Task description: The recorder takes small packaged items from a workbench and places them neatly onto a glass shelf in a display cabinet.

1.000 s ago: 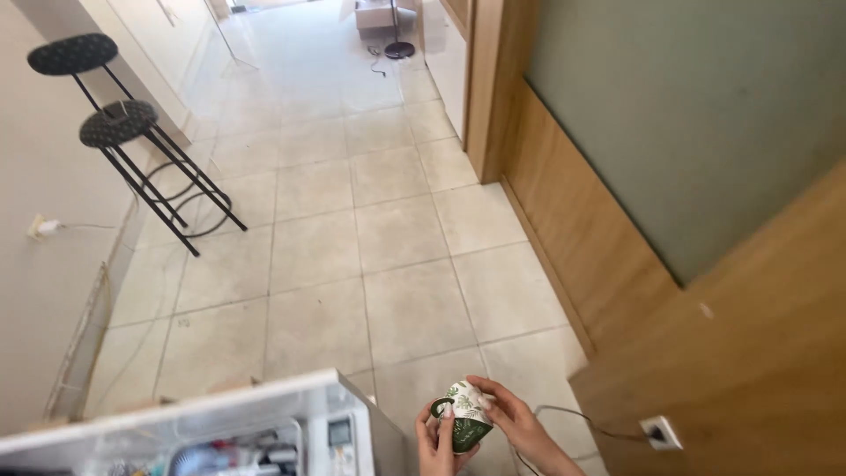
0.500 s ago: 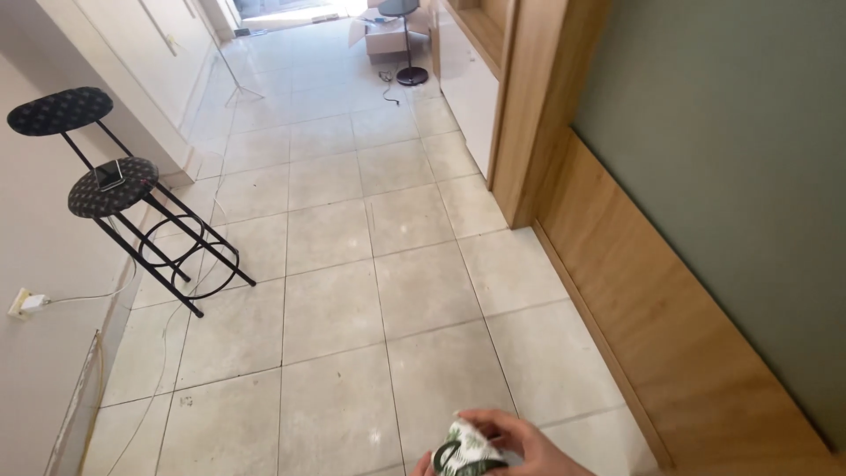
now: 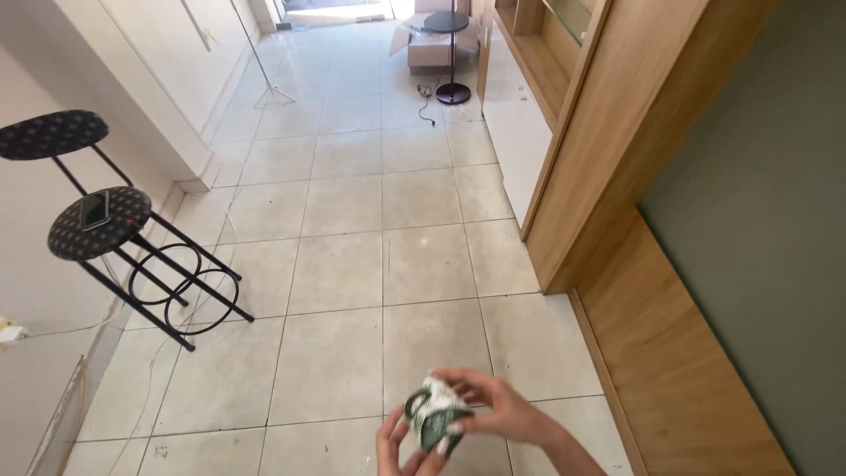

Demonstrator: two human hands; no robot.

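While both hands clasp it, the bundle (image 3: pixel 434 418) looks crumpled green-and-white.

This looks like a room in a home, maybe a hallway that is not fully set up yet. The floor (image 3: pixel 352 264) is made of big pale tiles, and two black stools (image 3: pixel 88 220) stand by a white wall, one with a phone (image 3: pixel 94 210) lying on it. There is a wooden cupboard (image 3: pixel 608 115) on one side, and far back a cardboard box (image 3: pixel 432 48) and a black floor lamp (image 3: pixel 453 53).
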